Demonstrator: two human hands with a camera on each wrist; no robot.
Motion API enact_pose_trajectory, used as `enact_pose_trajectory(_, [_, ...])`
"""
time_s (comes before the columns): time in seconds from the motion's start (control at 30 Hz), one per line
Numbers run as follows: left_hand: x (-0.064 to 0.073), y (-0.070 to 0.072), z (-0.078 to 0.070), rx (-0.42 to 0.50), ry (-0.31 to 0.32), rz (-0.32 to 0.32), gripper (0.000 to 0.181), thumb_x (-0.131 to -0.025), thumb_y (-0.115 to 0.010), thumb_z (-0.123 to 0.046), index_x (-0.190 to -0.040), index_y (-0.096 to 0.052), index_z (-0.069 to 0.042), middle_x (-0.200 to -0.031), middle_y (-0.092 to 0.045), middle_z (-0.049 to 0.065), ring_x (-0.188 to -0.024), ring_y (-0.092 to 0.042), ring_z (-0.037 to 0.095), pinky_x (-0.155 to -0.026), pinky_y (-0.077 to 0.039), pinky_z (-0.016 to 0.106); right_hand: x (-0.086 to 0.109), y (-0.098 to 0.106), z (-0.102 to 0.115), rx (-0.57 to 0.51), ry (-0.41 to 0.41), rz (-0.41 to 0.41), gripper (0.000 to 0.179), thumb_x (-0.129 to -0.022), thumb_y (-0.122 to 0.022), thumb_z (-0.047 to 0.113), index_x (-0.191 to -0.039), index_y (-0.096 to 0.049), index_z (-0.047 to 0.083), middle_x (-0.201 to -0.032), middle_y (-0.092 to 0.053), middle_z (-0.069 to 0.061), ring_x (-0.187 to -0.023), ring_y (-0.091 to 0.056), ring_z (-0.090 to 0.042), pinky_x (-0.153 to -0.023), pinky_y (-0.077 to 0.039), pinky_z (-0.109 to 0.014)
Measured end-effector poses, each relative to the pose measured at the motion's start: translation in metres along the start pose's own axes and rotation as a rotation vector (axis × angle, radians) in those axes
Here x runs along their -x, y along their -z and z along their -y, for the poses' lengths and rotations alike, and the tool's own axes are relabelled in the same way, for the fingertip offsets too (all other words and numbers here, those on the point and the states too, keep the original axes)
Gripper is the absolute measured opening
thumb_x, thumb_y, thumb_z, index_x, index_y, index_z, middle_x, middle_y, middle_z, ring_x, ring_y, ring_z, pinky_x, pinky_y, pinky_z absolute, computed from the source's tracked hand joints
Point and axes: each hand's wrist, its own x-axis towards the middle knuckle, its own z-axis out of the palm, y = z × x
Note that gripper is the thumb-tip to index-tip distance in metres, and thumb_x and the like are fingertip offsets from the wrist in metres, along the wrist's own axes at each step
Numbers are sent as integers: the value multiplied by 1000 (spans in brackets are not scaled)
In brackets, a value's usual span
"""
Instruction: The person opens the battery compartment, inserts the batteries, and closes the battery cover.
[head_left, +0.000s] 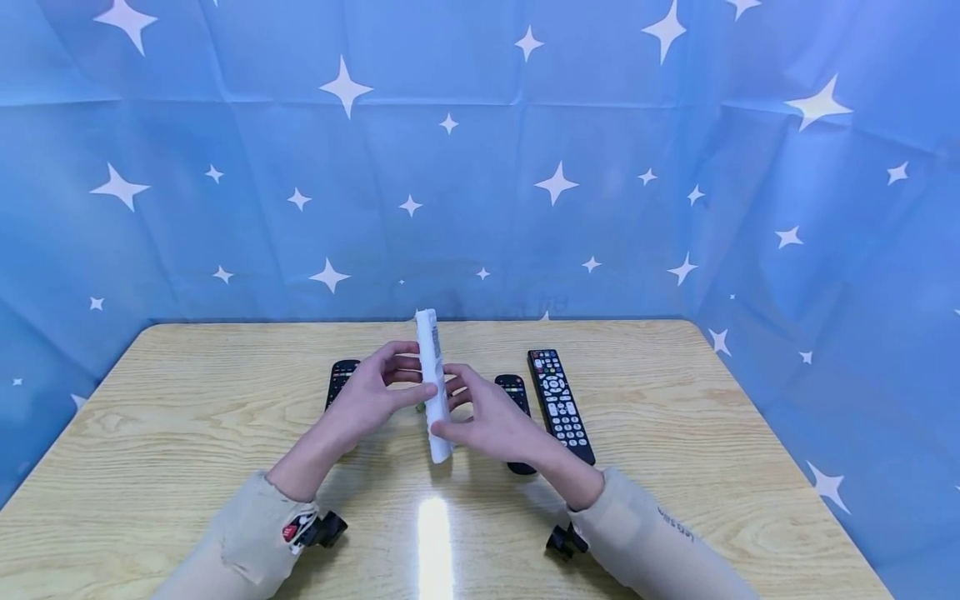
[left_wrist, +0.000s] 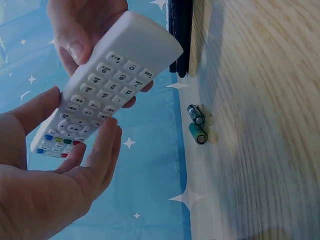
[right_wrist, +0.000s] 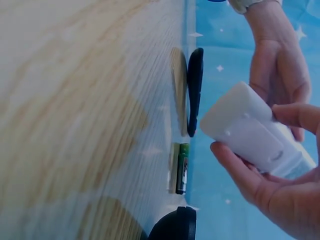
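A white remote control is held up on edge above the table, between both hands. My left hand grips its upper part with thumb and fingers at the edges. The right hand holds the lower part the same way. Its keypad, with coloured buttons at one end, faces the left wrist camera. On its back, the battery cover area shows in the right wrist view. Two green batteries lie side by side on the table, mostly hidden in the head view.
Three black remotes lie on the wooden table: one partly behind the left hand, a small one partly behind the right hand, and a longer one further right. A blue curtain with white stars hangs behind.
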Motion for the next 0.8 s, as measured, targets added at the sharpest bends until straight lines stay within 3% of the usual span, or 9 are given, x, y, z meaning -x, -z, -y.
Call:
enact_pose_trajectory(0.2, [-1,-1,1,2,6,-20,68,-92,-80,-18,-148,-44,-4,-129,-62,16,-116,-62,29,-96,-53,41,1,-2,-1,-64,9,11,74,-94,-76,16,-156,-35,11,-131,-61,-6,-113,-63,-18,-86,-58,-32])
enact_pose_trajectory(0.5, [-2,0,2,-2,36,-97,67,-92,-80,-20,-147,-45,-7,-125,-60,17,-112,-61,29,-91,-53,41,1,-1,-1,-83,64,31,60,-99,-71,13,-151,-42,12,-134,-60,-8,-116,-65,-22,-89,-58,-30])
enact_pose_trajectory(0.8, [-5,8,6,-129,80,-157,71,-89,-83,-27,-144,-43,-6,-122,-58,17,-109,-60,31,-89,-55,44,1,6,-4,-32,70,37,53,-99,-71,18,-145,-48,6,-132,-62,-14,-115,-65,-22,-88,-58,-34])
